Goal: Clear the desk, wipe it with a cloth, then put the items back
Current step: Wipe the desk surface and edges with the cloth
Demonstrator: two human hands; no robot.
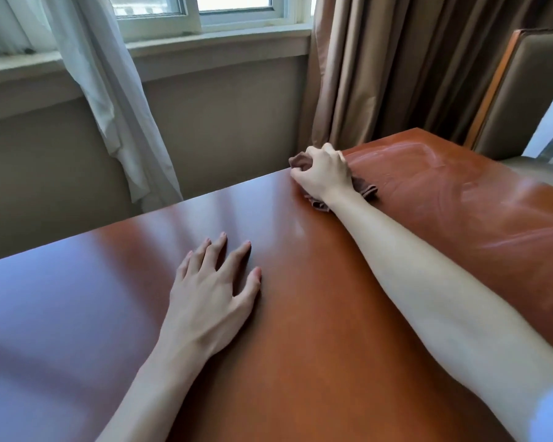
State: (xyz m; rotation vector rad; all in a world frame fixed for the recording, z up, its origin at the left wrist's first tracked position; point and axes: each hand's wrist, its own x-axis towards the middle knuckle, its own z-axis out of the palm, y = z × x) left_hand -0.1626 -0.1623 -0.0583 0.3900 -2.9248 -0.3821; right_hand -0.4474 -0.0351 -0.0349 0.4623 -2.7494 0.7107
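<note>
The desk (pixel 300 314) fills the lower view, a broad slab of glossy reddish-brown wood; its far edge runs slantwise from the left up to a corner at the upper right, and bare polished surface lies open all round my arms. Beyond that edge stands a beige wall under a window sill (pixel 205 43), with a thin white sheer curtain (pixel 109 106) hanging on the left and a heavy tan drape (pixel 396 68) falling in folds just behind the desk's far corner. A padded chair back (pixel 524 90) with a wooden trim rises at the right. Pale smeared streaks (pixel 444 173) show on the wood near that corner. My right hand (pixel 324 172) reaches far out, arm straight, fingers clenched round a bunched brown cloth (pixel 363 188) pressed on the desk right at its far edge. My left hand (pixel 211 298) lies flat on the wood, fingers spread and released
</note>
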